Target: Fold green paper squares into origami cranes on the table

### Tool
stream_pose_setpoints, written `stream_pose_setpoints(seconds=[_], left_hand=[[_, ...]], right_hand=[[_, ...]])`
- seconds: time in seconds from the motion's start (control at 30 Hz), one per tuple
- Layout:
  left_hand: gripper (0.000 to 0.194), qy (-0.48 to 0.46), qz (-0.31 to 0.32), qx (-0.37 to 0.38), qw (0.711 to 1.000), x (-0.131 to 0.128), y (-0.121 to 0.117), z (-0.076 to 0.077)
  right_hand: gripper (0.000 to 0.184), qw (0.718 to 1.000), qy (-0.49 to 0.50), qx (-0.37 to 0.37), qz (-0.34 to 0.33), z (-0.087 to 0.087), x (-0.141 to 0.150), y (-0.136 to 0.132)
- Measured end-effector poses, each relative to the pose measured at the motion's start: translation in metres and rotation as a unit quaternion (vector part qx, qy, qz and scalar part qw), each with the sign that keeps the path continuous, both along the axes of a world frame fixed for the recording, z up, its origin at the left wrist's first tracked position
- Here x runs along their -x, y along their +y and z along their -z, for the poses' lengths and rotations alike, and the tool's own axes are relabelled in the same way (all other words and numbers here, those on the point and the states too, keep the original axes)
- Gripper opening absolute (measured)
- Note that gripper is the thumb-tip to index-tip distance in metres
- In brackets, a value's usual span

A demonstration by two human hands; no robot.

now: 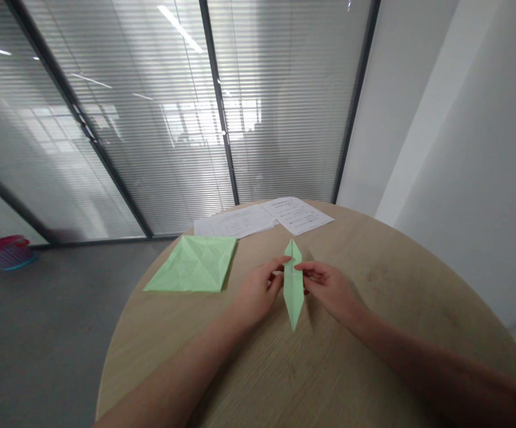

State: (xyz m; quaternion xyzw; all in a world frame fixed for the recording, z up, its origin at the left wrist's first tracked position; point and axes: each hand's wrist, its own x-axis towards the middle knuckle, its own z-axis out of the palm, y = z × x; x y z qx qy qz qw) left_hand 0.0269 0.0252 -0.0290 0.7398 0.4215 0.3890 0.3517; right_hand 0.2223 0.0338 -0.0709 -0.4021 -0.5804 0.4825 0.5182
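A narrow piece of folded green paper [293, 297], pointed at its near end and split at its far tip, is held between my hands over the table. My left hand [258, 291] pinches its left edge, with fingertips on the upper face. From the other side, my right hand [329, 288] grips the right edge, its index fingertip resting on the paper near the middle. Some fingers are hidden beneath the paper. To the left lies a creased green paper sheet [195, 264], apart from both hands.
The round wooden table [351, 368] has printed sheets [300, 215] and further white papers [233, 223] at its far edge. Beyond stands a glass partition with blinds [285, 119]. A white wall [476, 178] is on the right. A red and blue basket [6, 254] sits on the floor at left.
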Motion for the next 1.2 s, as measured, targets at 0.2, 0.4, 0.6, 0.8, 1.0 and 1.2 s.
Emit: stream_pose_setpoints(seconds=[0.2, 0.4, 0.6, 0.8, 1.0, 1.2], left_hand=[[0.035, -0.069, 0.002, 0.054, 0.996, -0.004, 0.001, 0.002], [0.031, -0.055, -0.040, -0.005, 0.998, -0.003, 0.003, 0.004], [0.025, 0.015, -0.055, -0.080, 0.995, -0.002, 0.000, -0.004], [0.023, 0.046, -0.059, -0.144, 0.987, 0.001, -0.001, -0.010], [0.027, 0.023, -0.027, -0.178, 0.983, 0.003, -0.001, -0.005], [0.017, 0.024, -0.030, -0.198, 0.979, 0.001, -0.006, -0.004]], right_hand=[[0.022, 0.998, 0.046, 0.044, -0.020, -0.009, 0.001, -0.002], [0.029, 0.990, 0.084, 0.103, -0.050, -0.012, 0.000, -0.007], [0.043, 0.984, 0.098, 0.128, -0.076, -0.010, -0.002, -0.008], [0.039, 0.976, 0.135, 0.139, -0.101, -0.005, -0.002, -0.004], [0.042, 0.971, 0.139, 0.152, -0.124, -0.011, 0.000, -0.006], [0.044, 0.969, 0.139, 0.159, -0.132, -0.013, 0.002, -0.009]])
